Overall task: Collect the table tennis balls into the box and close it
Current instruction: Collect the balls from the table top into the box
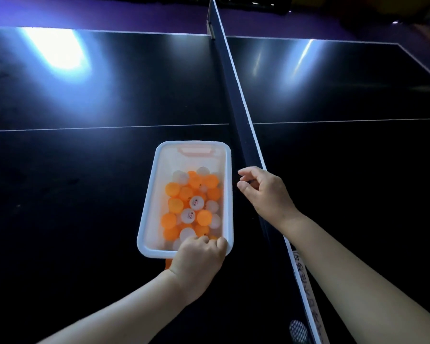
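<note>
Black counter point(85, 170), glossy and glaring under overhead lights, fills the view, crossed by a dark net point(236, 100) with a white top band. Just left of the net is the translucent white box point(148, 194), lid off and no lid in view. I cannot tell whether it rests on the counter or is raised.

The left hand point(199, 256) grips its near end, fingers point(221, 243) hooked over the rim. The right hand point(263, 192) hovers beside the box's right wall, close to the net, loosely curled and holding nothing that shows. The table tennis balls point(184, 193), orange and white, lie heaped in the box's near half. No loose ball shows on the counter.

The main risk, as I judge it, is a one-ended, one-handed hold: if the box tips or jerks, the light balls would spill and roll far on the smooth counter. The right hand could also snag the net.

Two white balls point(197, 202) carry small red print, too small to read. Dark characters on the net's band point(305, 289) are blurred and unreadable.
</note>
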